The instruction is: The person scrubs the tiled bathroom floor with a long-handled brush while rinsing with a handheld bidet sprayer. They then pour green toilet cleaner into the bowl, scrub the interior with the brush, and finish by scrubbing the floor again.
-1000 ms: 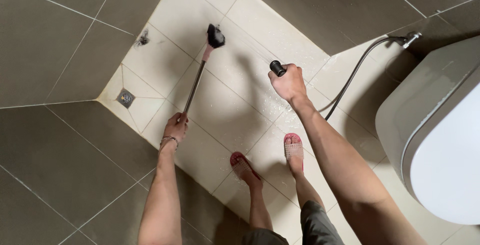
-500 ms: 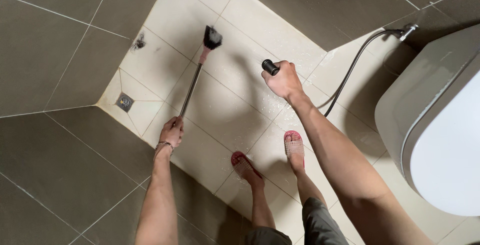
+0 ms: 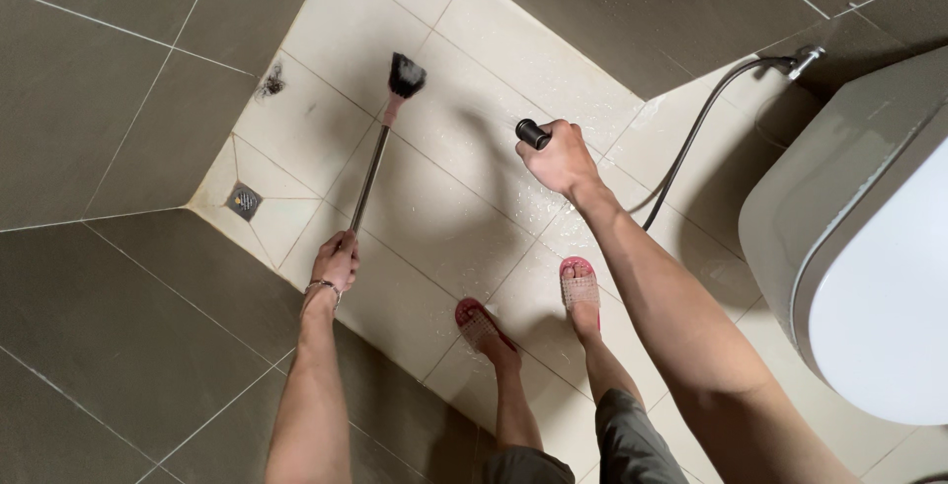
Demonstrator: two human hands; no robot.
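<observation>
A long metal-handled scrubbing brush with black bristles (image 3: 378,143) is gripped by the left hand (image 3: 336,262); at three o'clock, a black spray nozzle (image 3: 532,133) is clasped in the right hand's (image 3: 563,158) closed fingers.

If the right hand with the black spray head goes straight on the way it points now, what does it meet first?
The right hand aims the black spray head up-left. On that line it would probably first meet the wet cream floor tiles, near the black bristle head of the long-handled brush. Depth is unclear.
</observation>
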